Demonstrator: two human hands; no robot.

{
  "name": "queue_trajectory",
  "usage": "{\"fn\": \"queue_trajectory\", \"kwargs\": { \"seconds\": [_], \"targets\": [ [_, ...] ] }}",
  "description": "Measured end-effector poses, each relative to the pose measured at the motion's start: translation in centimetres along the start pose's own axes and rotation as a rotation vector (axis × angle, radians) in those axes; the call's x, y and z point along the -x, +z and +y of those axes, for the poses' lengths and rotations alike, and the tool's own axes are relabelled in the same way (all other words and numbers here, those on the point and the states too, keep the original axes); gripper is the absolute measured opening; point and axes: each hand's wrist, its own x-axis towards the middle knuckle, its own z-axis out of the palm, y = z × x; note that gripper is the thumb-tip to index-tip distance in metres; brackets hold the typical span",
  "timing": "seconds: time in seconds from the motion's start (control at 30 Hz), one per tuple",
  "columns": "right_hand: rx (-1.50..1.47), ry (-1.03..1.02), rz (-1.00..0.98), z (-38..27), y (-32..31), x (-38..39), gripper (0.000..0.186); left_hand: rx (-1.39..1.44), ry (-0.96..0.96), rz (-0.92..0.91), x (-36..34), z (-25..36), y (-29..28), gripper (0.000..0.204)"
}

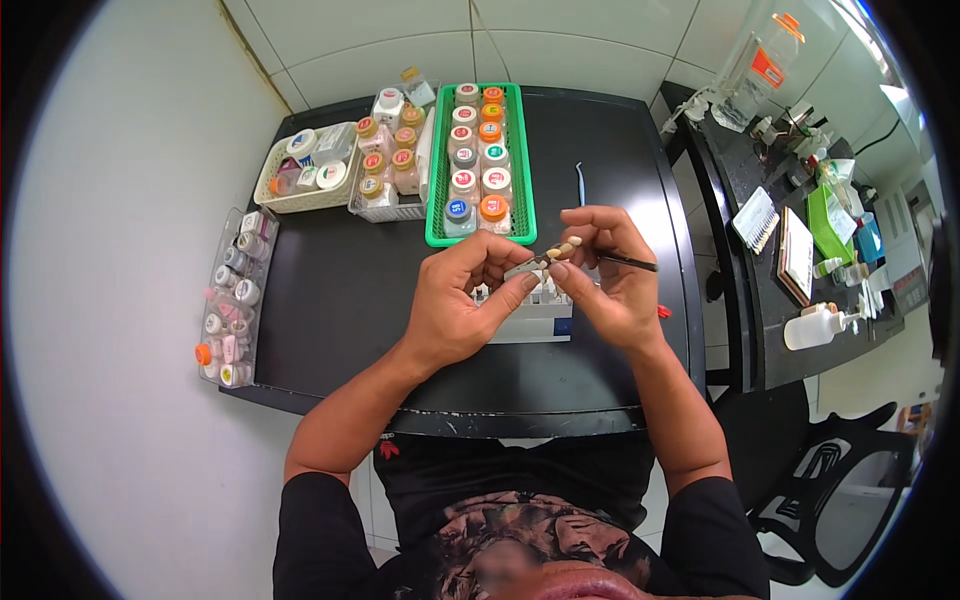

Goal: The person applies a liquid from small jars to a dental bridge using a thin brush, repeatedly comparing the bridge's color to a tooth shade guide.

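My left hand (465,305) pinches a small flat strip (519,268) with pale tooth-shaped pieces (562,250) at its tip. My right hand (620,300) is at those pieces, thumb and fingers curled, with a slim dark tool (632,261) lying across it. Beneath both hands a pale holder (525,328) of small white items is partly hidden. A small red object (664,311) lies right of my right hand, and a light blue instrument (580,185) lies farther back on the black table (370,260).
A green basket (437,170) of jars stands at the back, beside clear (385,205) and cream (300,200) containers. A long container of jars (230,300) edges the left. A right-hand side table (750,350) holds bottles, pads and supplies. A black chair (850,480) stands below it.
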Motion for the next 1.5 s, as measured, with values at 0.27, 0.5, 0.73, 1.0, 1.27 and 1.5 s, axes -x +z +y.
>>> {"fn": "queue_trajectory", "kwargs": {
  "seconds": [0.27,0.5,0.73,1.0,1.27,1.5],
  "targets": [
    [0.299,-0.169,-0.067,0.1,-0.5,-0.6,0.026,-0.005,0.058,0.048,-0.2,-0.4,-0.9,0.019],
    [0.41,-0.187,-0.033,-0.1,-0.6,-0.6,0.024,0.0,0.024,0.053,-0.1,0.0,-0.8,0.019],
    [0.381,-0.237,-0.062,0.3,-0.6,-0.8,0.027,0.072,0.0,0.067,-0.2,0.3,-0.7,0.022],
    [0.443,-0.285,-0.088,-0.1,-0.2,-0.8,0.026,0.055,-0.006,0.004,0.0,0.0,-0.7,0.022],
    [0.511,-0.317,-0.074,0.2,0.2,-0.5,0.024,0.266,-0.088,0.047,0.0,0.4,-0.4,0.027],
    [0.536,-0.329,-0.026,0.1,0.0,-0.7,0.022,0.396,-0.065,0.017,-0.2,-0.1,-0.4,0.026]
  ]
}}
